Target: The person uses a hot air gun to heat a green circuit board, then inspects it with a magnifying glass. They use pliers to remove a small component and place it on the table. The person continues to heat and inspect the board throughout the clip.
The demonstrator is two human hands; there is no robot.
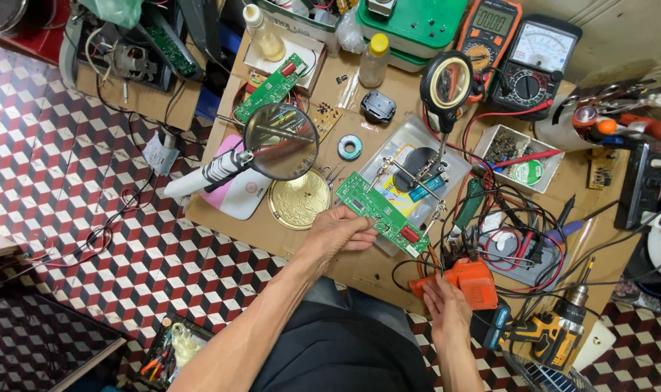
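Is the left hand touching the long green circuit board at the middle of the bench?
Touching. The head view shows the left hand with its fingers closed on the near edge of the green circuit board, lifting it.

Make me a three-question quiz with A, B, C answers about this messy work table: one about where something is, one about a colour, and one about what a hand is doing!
1. Where is the round gold tin lid?
A. Under the magnifying glass
B. On the floor
C. Next to the yellow drill

2. What colour is the tool under the right hand?
A. Blue
B. Orange
C. White

3. What is the left hand doing?
A. Resting flat
B. Pointing
C. Holding a green circuit board

Answers: 1 A, the lid lies just below the lens. 2 B, the tool has an orange body. 3 C, fingers grip the board's edge.
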